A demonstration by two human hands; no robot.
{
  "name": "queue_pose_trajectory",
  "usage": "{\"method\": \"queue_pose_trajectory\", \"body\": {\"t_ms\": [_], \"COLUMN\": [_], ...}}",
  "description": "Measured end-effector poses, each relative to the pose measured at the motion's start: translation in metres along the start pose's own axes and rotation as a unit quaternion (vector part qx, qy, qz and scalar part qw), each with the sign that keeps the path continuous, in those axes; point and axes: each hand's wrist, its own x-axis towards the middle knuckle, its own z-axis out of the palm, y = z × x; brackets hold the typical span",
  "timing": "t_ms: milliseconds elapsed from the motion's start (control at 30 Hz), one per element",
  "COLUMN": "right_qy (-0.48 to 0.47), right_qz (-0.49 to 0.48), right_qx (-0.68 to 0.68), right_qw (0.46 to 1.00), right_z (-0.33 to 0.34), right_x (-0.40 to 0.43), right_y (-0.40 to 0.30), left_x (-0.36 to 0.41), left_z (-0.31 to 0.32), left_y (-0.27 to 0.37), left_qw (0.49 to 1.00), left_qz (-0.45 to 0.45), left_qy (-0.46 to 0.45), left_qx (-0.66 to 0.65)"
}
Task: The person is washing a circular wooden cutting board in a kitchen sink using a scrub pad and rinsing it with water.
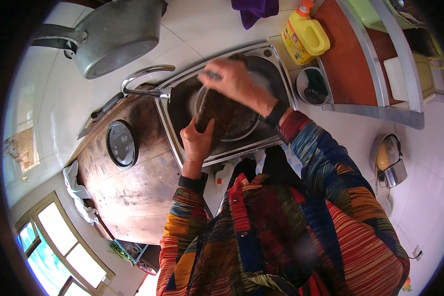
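Over a stainless steel sink (277,61) I see both my hands. My left hand (198,138) grips the near end of a dark, round-edged pan or pot (218,114), tilted above the sink. My right hand (231,83), blurred, has its fingers closed on a small grey scouring pad (212,75) near the upper edge of that dark piece. Below, a round metal basin (253,127) lies in the sink, partly hidden by my hands and the dark piece. A curved chrome tap (148,70) reaches over the sink's left side.
Left of the sink is a wooden worktop (133,192) with a round dark lid (122,144) and a knife (107,105) by the wall. A large pot (114,40) hangs at upper left. A yellow detergent jug (299,37) and small bowl (312,87) stand to the right, beside a shelf (377,103).
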Motion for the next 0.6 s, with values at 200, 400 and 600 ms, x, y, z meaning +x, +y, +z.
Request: {"method": "queue_pose_trajectory", "body": {"t_ms": [200, 400, 600], "right_qy": [0.133, 0.103, -0.018], "right_qz": [0.128, 0.032, -0.161], "right_qx": [-0.046, -0.005, -0.070], "right_qw": [0.982, 0.994, 0.984], "right_z": [-0.016, 0.005, 0.026], "right_x": [0.004, 0.003, -0.023], "right_y": [0.107, 0.012, -0.032], "left_x": [0.000, 0.002, 0.005], "left_z": [0.012, 0.003, 0.000], "left_y": [0.004, -0.003, -0.009], "left_qw": [0.998, 0.999, 0.999], "left_qz": [0.047, 0.029, 0.036], "left_qy": [0.033, 0.028, 0.004], "left_qx": [-0.009, 0.013, -0.001]}}
